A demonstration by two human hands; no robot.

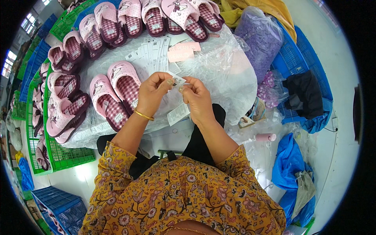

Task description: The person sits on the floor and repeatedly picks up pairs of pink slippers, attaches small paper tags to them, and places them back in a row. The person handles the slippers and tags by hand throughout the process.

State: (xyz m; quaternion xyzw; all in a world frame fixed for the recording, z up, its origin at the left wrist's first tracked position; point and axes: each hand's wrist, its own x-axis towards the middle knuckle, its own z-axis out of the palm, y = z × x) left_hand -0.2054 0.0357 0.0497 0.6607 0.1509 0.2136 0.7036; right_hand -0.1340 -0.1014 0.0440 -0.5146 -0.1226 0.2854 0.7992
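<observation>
Above the near side of the plastic-covered table, my left hand pinches a small white printed label between thumb and fingers. My right hand is closed at the label's right edge, thumb against forefinger. A white label strip lies just below the right hand. To the left of my hands sits a pair of pink slippers, a left slipper and a right slipper, with dark red checked insoles. Beyond the hands lie several white printed label sheets and pink cards.
More pink slippers line the table's far and left edges. Green crates stand at left, a blue crate lower left. At right are a blue basket, a purple bag, blue plastic sacks and a pink roll.
</observation>
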